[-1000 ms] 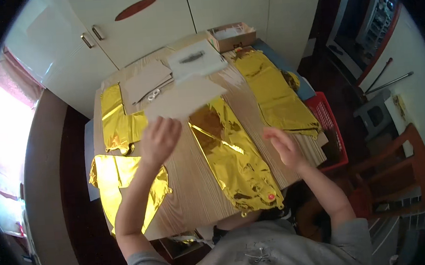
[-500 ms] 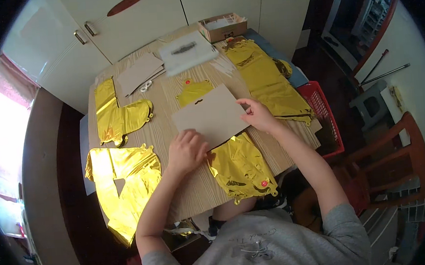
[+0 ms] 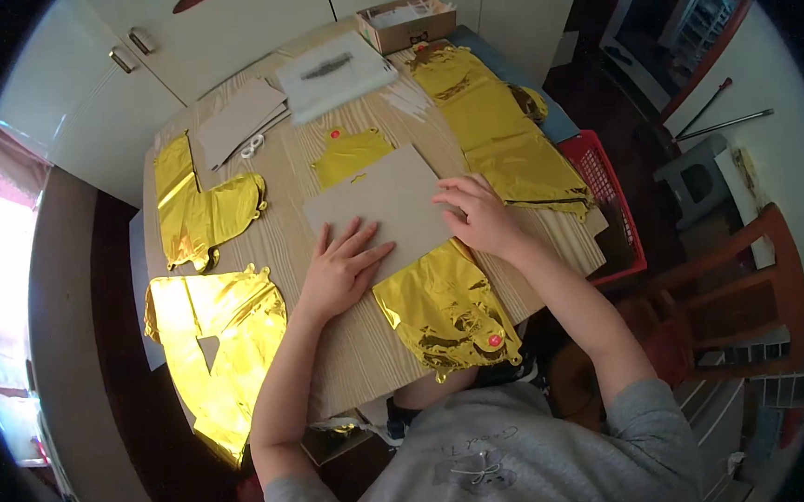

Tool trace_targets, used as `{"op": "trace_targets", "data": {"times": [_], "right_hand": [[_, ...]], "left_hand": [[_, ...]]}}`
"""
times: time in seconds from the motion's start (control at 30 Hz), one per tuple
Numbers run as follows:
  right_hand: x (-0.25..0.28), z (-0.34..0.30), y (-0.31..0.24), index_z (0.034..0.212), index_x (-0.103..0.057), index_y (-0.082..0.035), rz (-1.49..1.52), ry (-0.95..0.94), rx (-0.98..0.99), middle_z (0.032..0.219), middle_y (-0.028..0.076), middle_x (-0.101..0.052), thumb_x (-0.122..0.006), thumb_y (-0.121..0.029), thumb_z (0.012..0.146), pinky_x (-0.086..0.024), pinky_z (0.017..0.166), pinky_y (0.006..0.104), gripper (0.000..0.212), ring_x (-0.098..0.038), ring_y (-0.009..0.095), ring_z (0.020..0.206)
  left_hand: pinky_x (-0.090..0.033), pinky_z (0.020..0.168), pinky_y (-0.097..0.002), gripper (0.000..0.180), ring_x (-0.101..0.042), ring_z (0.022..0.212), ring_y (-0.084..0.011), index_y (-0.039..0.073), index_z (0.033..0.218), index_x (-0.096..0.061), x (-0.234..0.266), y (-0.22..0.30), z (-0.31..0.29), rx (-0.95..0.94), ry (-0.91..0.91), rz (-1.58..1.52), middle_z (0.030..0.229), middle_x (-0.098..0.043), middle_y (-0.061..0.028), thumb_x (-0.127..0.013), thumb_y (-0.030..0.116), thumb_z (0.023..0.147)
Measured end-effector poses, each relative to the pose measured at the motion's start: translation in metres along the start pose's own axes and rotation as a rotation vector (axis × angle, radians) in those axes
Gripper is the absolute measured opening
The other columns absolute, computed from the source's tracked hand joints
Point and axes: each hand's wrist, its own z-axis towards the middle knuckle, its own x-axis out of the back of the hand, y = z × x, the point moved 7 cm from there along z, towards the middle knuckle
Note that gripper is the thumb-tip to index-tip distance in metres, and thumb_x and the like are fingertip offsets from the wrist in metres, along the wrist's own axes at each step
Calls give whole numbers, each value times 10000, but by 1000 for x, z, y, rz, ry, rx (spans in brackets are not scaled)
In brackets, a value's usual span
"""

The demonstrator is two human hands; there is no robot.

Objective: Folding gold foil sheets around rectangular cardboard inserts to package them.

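A grey-brown cardboard sheet with a small hanging slot lies flat across a gold foil balloon, whose ends stick out above and below it. My left hand is open, fingers spread, resting on the sheet's lower left part. At the sheet's right edge, my right hand lies open with its fingers on the board. A red dot marks the balloon's near end, and another its far end. The balloon's middle is hidden under the sheet.
More gold foil balloons lie around: an L-shaped one, one with a hole at the near left, and a long one at right. Behind are cardboard sheets, white scissors, a clear plastic stack and a box.
My left fingers have spread from a curled pose and moved onto the sheet. My right hand's pinch at the edge has loosened, its fingers now stretched over the board.
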Motion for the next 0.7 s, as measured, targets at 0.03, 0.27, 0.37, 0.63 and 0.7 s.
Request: {"op": "trace_targets", "data": {"times": [0.03, 0.27, 0.37, 0.63, 0.7], "right_hand": [[0, 0, -2, 1026, -687, -82, -15, -4, 21, 1177, 82, -610, -648, -112, 801, -441, 957, 403, 230, -539, 279, 1140], [-4, 1, -12, 1027, -716, -106, 5, -128, 117, 1192, 78, -634, -701, -207, 813, -406, 1014, 416, 237, -526, 256, 1191], [-10, -1, -8, 1038, -719, -115, 11, -164, 133, 1206, 76, -632, -708, -227, 809, -399, 1028, 412, 255, -521, 252, 1207], [-14, -3, -6, 1043, -729, -120, 17, -211, 123, 1220, 78, -627, -715, -252, 807, -407, 1028, 407, 270, -522, 257, 1209], [-13, -2, -6, 1042, -730, -118, 23, -215, 121, 1220, 79, -627, -713, -247, 809, -407, 1028, 406, 266, -523, 259, 1208]], "left_hand": [[-203, 1136, -575, 330, -421, 1352, -303, 262, 1234, -649, 0, 0, -1, 0, -6, -2, 1361, -550, -74, -579, 231, 913], [-169, 1133, -605, 314, -434, 1339, -304, 265, 1194, -675, 0, 2, -2, -27, -18, -20, 1354, -556, -65, -587, 216, 897], [-164, 1134, -607, 318, -432, 1337, -306, 266, 1192, -677, 0, 2, -2, -35, -23, -25, 1350, -558, -61, -593, 221, 889], [-151, 1147, -593, 354, -395, 1359, -317, 246, 1210, -672, 1, 3, -1, -19, -67, -53, 1385, -525, -68, -616, 192, 865], [-144, 1148, -595, 355, -388, 1364, -320, 241, 1211, -672, 0, 2, -2, -19, -74, -62, 1385, -524, -74, -617, 203, 862]]}}
